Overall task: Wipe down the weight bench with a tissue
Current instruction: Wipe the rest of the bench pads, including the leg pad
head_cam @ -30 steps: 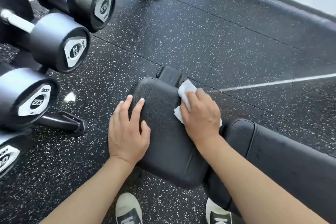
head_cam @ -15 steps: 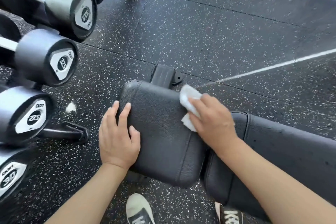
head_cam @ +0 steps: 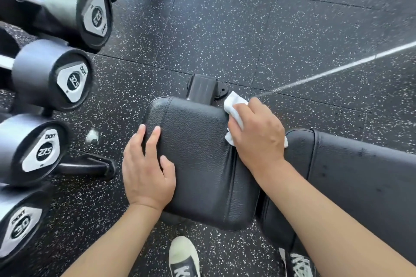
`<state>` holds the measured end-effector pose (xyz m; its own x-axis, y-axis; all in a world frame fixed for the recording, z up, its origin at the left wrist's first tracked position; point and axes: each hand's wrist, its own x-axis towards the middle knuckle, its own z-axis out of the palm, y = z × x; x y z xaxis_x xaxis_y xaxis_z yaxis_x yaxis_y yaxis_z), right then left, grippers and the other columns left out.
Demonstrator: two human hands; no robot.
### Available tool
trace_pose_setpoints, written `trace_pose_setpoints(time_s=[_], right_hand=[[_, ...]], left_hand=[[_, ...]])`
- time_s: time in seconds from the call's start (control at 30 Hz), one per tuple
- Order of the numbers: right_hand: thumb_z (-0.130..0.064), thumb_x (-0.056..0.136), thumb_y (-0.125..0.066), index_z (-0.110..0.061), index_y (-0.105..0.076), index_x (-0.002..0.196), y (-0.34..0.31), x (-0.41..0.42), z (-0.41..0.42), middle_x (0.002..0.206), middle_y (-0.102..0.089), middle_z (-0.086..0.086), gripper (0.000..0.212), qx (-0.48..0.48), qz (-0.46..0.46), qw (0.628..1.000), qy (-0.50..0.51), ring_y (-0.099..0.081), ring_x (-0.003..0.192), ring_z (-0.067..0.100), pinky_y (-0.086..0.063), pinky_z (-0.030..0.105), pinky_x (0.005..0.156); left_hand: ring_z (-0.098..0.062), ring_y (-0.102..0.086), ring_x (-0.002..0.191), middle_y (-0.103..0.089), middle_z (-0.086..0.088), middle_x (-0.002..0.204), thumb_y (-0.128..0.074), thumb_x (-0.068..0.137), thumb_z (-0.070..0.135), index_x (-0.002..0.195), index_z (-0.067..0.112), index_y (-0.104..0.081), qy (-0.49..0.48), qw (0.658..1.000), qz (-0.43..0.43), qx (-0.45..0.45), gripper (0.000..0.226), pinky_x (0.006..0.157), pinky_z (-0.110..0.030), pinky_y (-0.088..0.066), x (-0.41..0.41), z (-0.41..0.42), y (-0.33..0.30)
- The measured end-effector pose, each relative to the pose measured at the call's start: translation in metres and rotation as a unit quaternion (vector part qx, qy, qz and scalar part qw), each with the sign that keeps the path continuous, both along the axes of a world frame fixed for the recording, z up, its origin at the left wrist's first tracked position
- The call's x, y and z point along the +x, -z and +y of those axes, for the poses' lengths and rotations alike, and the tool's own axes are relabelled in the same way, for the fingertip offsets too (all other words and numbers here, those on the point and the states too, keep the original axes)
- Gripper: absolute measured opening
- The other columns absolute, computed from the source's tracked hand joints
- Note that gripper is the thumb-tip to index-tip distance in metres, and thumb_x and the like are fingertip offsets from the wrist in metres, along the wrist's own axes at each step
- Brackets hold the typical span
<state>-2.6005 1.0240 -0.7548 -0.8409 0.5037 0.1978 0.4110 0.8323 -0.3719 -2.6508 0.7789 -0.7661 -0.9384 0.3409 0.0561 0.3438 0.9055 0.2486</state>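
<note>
The black padded seat pad of the weight bench [head_cam: 198,153] lies below me, with the longer back pad [head_cam: 360,175] running off to the right. My right hand [head_cam: 258,139] presses a white tissue [head_cam: 234,105] against the seat pad's far right corner, fingers closed over it. My left hand [head_cam: 146,171] rests flat on the pad's left edge, fingers spread, holding nothing. A black frame bracket [head_cam: 203,89] sticks out past the pad's far end.
A rack of black dumbbells [head_cam: 51,78] lines the left side, its foot [head_cam: 90,165] reaching toward the bench. Speckled black rubber flooring [head_cam: 247,29] surrounds the bench, crossed by a white line [head_cam: 337,68]. My two shoes [head_cam: 184,256] stand at the bottom edge.
My right hand has slid the tissue from the middle of the seat pad's far part out to its right corner. The left hand has shifted slightly left along the pad.
</note>
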Motion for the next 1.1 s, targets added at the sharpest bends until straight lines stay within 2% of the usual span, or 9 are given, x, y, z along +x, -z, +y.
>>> trace_pose_setpoints(time_s=[0.07,0.2,0.37,0.5,0.6,0.67,0.8,0.9,1.1], right_hand=[[-0.022,0.086,-0.062,-0.014,-0.064,0.088,-0.002,0.012,-0.018,0.078,-0.050,0.005,0.008,0.015,0.017,0.999,-0.044,-0.047,0.065,0.028,-0.039,0.040,0.056],[-0.025,0.078,-0.071,-0.013,-0.070,0.112,0.001,0.066,-0.091,0.083,-0.054,0.001,0.036,0.026,-0.011,0.981,-0.192,-0.048,0.067,0.024,-0.037,0.038,0.055],[-0.033,0.087,-0.065,-0.013,-0.069,0.111,0.005,0.077,-0.098,0.085,-0.056,0.001,0.032,0.045,-0.011,0.954,-0.297,-0.048,0.067,0.022,-0.034,0.036,0.055],[-0.021,0.083,-0.069,-0.010,-0.066,0.089,-0.006,0.012,-0.045,0.078,-0.055,0.009,0.012,0.074,0.006,0.994,-0.085,-0.055,0.065,0.030,-0.045,0.040,0.052],[-0.027,0.092,-0.062,-0.012,-0.063,0.093,-0.014,-0.018,-0.034,0.090,-0.058,0.009,0.014,0.037,-0.056,0.995,0.074,-0.058,0.076,0.032,-0.043,0.041,0.061],[-0.026,0.090,-0.063,-0.013,-0.065,0.097,-0.014,-0.012,-0.058,0.089,-0.059,0.008,0.015,0.045,-0.055,0.996,0.061,-0.057,0.075,0.031,-0.043,0.040,0.061],[-0.027,0.079,-0.070,-0.013,-0.070,0.111,-0.012,0.064,-0.124,0.081,-0.056,0.003,0.035,0.040,-0.035,0.994,-0.099,-0.053,0.067,0.025,-0.043,0.039,0.054],[-0.026,0.085,-0.067,-0.014,-0.069,0.111,-0.008,0.117,-0.131,0.083,-0.051,0.001,0.029,0.042,-0.042,0.984,-0.170,-0.045,0.068,0.023,-0.039,0.038,0.055],[-0.020,0.088,-0.065,-0.010,-0.071,0.103,-0.006,0.076,-0.066,0.084,-0.058,0.009,0.018,0.032,-0.003,0.999,-0.012,-0.055,0.070,0.031,-0.049,0.044,0.058]], left_hand=[[-0.039,-0.042,0.138,-0.035,-0.011,0.160,-0.045,0.087,0.027,0.154,0.020,-0.043,0.001,1.000,-0.002,-0.001,0.067,0.113,-0.056,-0.038,0.001,-0.001,0.001],[-0.040,-0.040,0.139,-0.034,-0.012,0.161,-0.044,0.087,0.026,0.154,0.020,-0.043,0.010,1.000,-0.021,0.003,0.067,0.113,-0.057,-0.037,0.001,-0.002,-0.002],[-0.042,-0.042,0.139,-0.038,-0.017,0.159,-0.047,0.088,0.023,0.153,0.016,-0.047,0.023,0.999,-0.035,0.009,0.065,0.113,-0.057,-0.038,-0.001,-0.003,-0.008],[-0.044,-0.042,0.137,-0.040,-0.018,0.157,-0.048,0.088,0.023,0.152,0.014,-0.048,0.029,0.999,-0.041,0.012,0.064,0.110,-0.059,-0.040,-0.001,-0.003,-0.010],[-0.045,-0.042,0.137,-0.038,-0.019,0.158,-0.047,0.090,0.024,0.153,0.014,-0.045,0.039,0.998,-0.051,-0.008,0.064,0.109,-0.059,-0.040,0.000,-0.004,-0.011],[-0.045,-0.040,0.139,-0.035,-0.019,0.160,-0.047,0.091,0.025,0.155,0.014,-0.042,0.041,0.997,-0.058,-0.030,0.065,0.106,-0.060,-0.041,0.000,-0.005,-0.013],[-0.050,-0.034,0.141,-0.029,-0.026,0.161,-0.049,0.095,0.021,0.159,0.014,-0.035,0.075,0.993,-0.061,-0.068,0.066,0.105,-0.063,-0.040,-0.002,-0.006,-0.013],[-0.055,-0.030,0.143,-0.024,-0.029,0.163,-0.051,0.096,0.021,0.160,0.015,-0.034,0.125,0.988,-0.053,-0.078,0.067,0.108,-0.066,-0.037,-0.008,-0.011,-0.015],[-0.050,-0.026,0.146,-0.023,-0.019,0.164,-0.039,0.092,0.032,0.157,0.019,-0.038,0.151,0.985,-0.071,-0.041,0.066,0.117,-0.062,-0.030,-0.029,0.000,-0.022]])
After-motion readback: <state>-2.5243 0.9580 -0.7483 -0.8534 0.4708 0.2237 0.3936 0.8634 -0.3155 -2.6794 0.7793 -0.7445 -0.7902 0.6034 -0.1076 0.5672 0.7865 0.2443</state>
